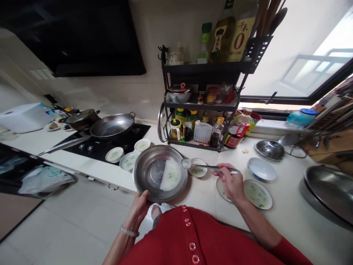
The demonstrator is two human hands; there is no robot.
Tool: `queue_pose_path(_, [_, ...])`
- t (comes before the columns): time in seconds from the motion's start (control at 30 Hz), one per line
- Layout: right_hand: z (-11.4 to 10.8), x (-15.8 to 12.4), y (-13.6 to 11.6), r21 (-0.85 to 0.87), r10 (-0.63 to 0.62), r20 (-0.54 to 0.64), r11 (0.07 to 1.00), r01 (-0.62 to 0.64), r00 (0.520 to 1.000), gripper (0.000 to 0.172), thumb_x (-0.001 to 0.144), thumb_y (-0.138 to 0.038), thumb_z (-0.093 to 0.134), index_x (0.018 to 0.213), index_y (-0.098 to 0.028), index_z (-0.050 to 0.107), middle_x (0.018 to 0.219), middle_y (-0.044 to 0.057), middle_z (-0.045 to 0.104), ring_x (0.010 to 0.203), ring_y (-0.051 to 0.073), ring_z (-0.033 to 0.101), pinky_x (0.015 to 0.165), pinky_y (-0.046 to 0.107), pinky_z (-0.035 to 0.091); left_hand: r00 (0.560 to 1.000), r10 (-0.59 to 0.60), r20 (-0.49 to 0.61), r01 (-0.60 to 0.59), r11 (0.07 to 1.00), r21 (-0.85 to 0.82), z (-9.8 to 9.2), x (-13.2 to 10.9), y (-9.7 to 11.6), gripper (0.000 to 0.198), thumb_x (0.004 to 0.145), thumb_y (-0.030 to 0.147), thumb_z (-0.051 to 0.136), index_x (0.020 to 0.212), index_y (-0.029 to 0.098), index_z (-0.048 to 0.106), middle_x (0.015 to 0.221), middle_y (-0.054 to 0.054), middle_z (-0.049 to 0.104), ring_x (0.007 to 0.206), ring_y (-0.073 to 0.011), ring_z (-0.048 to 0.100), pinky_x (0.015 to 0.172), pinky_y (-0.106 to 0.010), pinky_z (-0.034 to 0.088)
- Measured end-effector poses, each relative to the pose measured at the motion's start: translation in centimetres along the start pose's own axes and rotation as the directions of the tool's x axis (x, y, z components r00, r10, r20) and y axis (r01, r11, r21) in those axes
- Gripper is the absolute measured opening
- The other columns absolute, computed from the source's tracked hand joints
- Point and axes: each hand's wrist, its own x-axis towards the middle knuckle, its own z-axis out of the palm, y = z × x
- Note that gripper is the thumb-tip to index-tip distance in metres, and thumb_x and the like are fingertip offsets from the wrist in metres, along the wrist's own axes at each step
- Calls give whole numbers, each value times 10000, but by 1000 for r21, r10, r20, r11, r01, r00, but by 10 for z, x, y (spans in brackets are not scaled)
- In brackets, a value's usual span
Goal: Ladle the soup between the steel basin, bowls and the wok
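Note:
My left hand grips the near rim of a large steel basin, tilted so that a pool of white batter lies at its right side. My right hand is closed on the handle of a metal ladle. The ladle's bowl hangs over the basin's right rim, beside a small white dish with pale batter in it. Under my right wrist lies a flat plate holding a thin layer of batter with green flecks.
Three small filled dishes sit left of the basin by a black hob with a wok and a lidded pan. A black spice rack stands behind. At the right are an empty white bowl, a steel lid and a large steel pan.

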Motion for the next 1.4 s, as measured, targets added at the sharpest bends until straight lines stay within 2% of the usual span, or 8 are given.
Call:
queue_pose_path(0.27, [-37,-7,16,-377,-183,124,900,217,975,192,848,-380,562,920,-210,614,691,34,692,675,214,698,672,342,562,1000,-4,-3,3,999,-34,-1,3,-2,234,648,-32,470,783,158,492,547,3,610,455,-146,585,501,-319,551])
queue_pose_path(0.43, [-52,-21,13,-417,-388,457,702,578,801,185,858,-230,525,994,-235,650,948,91,700,817,219,690,731,363,565,1000,2,2,-2,1000,-31,-1,2,-2,236,650,-37,462,777,160,485,553,2,614,476,-149,600,517,-325,560])
queue_pose_path(0.6, [-59,-31,7,-373,-477,566,580,725,673,251,822,-162,544,1026,-227,676,1052,122,697,1006,259,655,789,398,570,1000,2,6,-2,1000,-22,0,-1,1,219,650,-36,456,748,158,482,537,2,606,469,-143,593,518,-328,567])
queue_pose_path(0.7, [-54,-33,11,-390,-448,455,676,625,769,198,835,-202,546,995,-212,663,946,113,714,848,235,693,706,368,581,1000,-7,-15,7,1000,-28,1,-2,1,223,640,-33,460,751,160,477,532,13,600,463,-136,585,511,-323,569])
queue_pose_path(0.8, [-45,-29,18,-365,-344,122,857,365,931,138,859,-278,541,934,-193,620,743,66,710,657,206,691,655,356,576,1000,-2,-18,2,1000,-28,1,-1,1,242,631,-32,458,772,164,472,546,12,611,483,-147,601,512,-331,572])
queue_pose_path(0.9, [-32,-27,23,-200,-182,-26,964,174,983,162,858,-340,556,895,-185,587,679,50,703,607,201,687,626,348,574,1000,10,-3,-10,1000,-21,1,0,-1,260,638,-28,447,806,169,470,561,2,631,478,-155,604,518,-355,572])
queue_pose_path(1.2, [21,-47,42,-215,-251,441,903,373,862,154,902,-313,496,947,-216,608,747,34,677,694,185,693,666,320,572,1000,-3,21,4,1000,-31,2,0,-1,289,619,-13,453,844,167,477,540,9,623,449,-145,583,512,-338,554])
queue_pose_path(1.4, [31,-44,62,-225,-182,492,918,326,852,182,896,-352,492,917,-216,611,741,43,682,667,193,689,647,314,568,999,6,37,-5,999,-35,1,-2,-2,258,604,19,466,819,159,491,531,11,611,429,-137,557,481,-317,538])
